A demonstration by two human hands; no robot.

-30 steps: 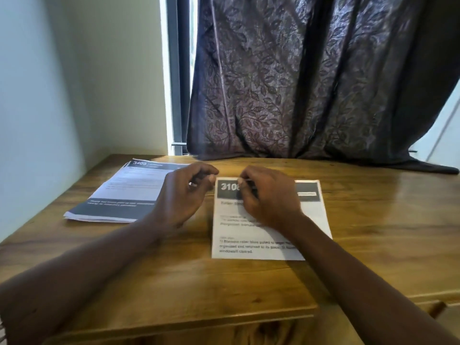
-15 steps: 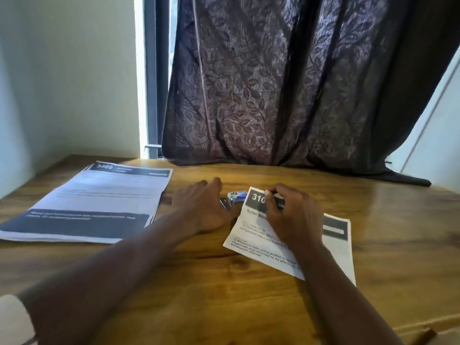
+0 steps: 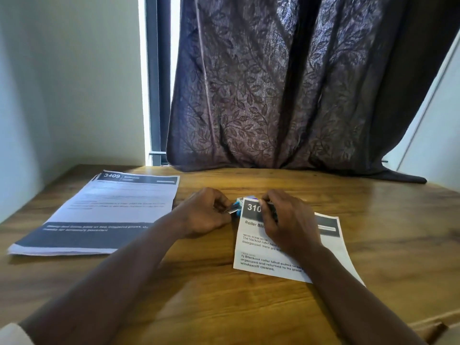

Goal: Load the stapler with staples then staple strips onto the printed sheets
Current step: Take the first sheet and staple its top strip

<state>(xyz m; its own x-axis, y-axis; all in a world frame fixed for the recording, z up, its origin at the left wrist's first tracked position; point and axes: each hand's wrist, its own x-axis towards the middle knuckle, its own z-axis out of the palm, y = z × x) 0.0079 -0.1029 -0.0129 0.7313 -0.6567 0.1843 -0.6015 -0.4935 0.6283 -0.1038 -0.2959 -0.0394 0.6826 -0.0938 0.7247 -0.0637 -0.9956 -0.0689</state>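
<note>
My left hand (image 3: 204, 212) pinches a staple strip (image 3: 232, 209); right hand (image 3: 286, 220) curls round the stapler (image 3: 270, 207) on the sheet (image 3: 286, 245). Align strip with channel, slide gently.

Wooden table (image 3: 199, 295) under my hands; dark leaf-pattern curtain (image 3: 286, 95) ahead of them, window frame (image 3: 156, 83) & white wall (image 3: 74, 83) beyond-left.

White printed sheet (image 3: 286, 255) under right hand (image 3: 286, 220), dark grey header band, black text. Blue-and-white small box (image 3: 238, 204) between hands. Left of left hand (image 3: 201, 212): white paper stack (image 3: 104, 210), dark grey bands. Brown wood-grain table (image 3: 224, 307). Beyond hands, dark purple leaf-patterned curtain (image 3: 286, 95).
</note>
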